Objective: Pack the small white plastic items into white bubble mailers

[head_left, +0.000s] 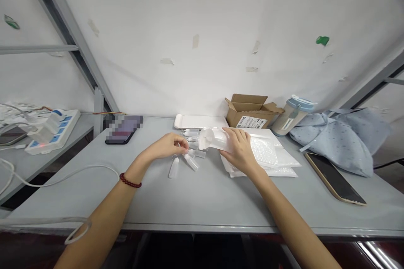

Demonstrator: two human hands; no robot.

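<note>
My left hand point(167, 146) rests on the grey table point(202, 201), its fingers pinched on a small translucent plastic bottle point(186, 148) among several like bottles point(174, 167) lying loose. My right hand point(241, 148) holds a white bubble mailer bag point(212, 138) with its mouth turned toward the left hand. Under the right hand lies a stack of white bubble mailers point(274, 157). A red bead bracelet point(130, 181) is on my left wrist.
A white tray point(198, 121), an open cardboard box point(252, 112) and a lidded cup point(292, 115) stand at the back. A blue cloth bag point(337, 138) and a phone point(334, 178) lie right. A dark phone point(123, 131) and a power strip point(53, 130) sit left.
</note>
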